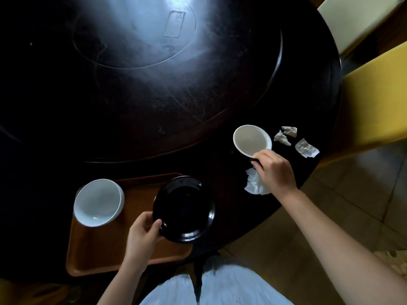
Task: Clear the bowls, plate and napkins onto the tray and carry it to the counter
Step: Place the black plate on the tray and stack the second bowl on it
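Observation:
A brown tray (105, 245) lies at the near edge of the dark round table. On its left far corner stands a white bowl (98, 202). My left hand (144, 231) grips the near-left rim of a black plate (184, 209), which hangs over the tray's right end. My right hand (274, 169) holds the near rim of a second white bowl (251, 139), tilted, to the right of the tray. A crumpled white napkin (253, 183) lies partly under that hand. Three more crumpled napkins (306, 148) lie further right.
A raised turntable (141, 84) fills the middle of the dark table (308, 106), with a flat rectangular outline at its far centre. A yellow chair (374, 100) and a cream chair (356, 20) stand to the right. Tiled floor (352, 205) shows below right.

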{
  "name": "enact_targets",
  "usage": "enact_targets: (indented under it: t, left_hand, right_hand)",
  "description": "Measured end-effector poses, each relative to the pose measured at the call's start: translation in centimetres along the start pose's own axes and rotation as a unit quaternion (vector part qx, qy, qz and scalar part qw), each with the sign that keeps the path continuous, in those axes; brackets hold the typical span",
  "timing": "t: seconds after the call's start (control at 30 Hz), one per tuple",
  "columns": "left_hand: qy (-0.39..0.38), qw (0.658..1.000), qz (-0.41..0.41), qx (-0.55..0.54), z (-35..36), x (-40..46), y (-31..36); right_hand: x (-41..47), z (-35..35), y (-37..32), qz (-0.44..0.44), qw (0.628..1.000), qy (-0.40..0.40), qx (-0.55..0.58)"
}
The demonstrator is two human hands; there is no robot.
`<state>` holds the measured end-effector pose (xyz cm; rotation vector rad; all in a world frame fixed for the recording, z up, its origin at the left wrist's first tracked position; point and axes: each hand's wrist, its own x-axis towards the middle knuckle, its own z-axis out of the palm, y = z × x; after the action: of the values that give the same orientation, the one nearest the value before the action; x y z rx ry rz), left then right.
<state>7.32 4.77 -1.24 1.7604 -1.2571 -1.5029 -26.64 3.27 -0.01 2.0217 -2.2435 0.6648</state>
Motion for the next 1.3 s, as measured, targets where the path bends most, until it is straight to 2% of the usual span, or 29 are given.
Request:
enact_targets:
  t: [0.13,0.23,0.43,0.67,0.77,0.83,1.07,1.3]
  left_hand:
    - [0.066,0.994,-0.047,-0.067,-1.6,0.3,-2.1]
    - [0.085,0.989,-0.079,-0.095,-2.4,0.8,-3.4]
    - [0.108,0.987,-0.095,-0.076,-2.5,1.3,-3.8]
    - [0.087,0.981,-0.152,-0.088,-3.3,0.5,-2.9]
    - [0.006,0.964,-0.217,-0.154,-2.9,-0.4,-2.0]
    - [-0.020,0.954,-0.241,-0.176,-2.7,-0.6,-2.1]
    - [0.078,0.944,-0.226,-0.226,-3.5,0.3,-2.5]
    - [0.101,0.941,-0.206,-0.249,-4.0,1.1,-2.5]
  right_hand:
    - [-0.5,-0.2,-1.8,-0.008,1.000,0.026,0.011]
    - [-0.7,-0.3,-3.3,-0.018,0.999,0.039,0.019]
    - [-1.3,-0.6,-5.9,-0.025,0.998,0.045,0.028]
    - [-2.2,-0.7,-8.3,-0.029,0.998,0.036,0.035]
    - [-2.7,-0.6,-9.3,-0.041,0.998,0.031,0.043]
    - [-3.0,-0.5,-10.1,-0.050,0.997,0.029,0.043]
    - [-4.4,-0.3,-12.6,-0.085,0.995,0.018,0.054]
    - [-6.0,2.3,-16.7,-0.169,0.981,-0.036,0.091]
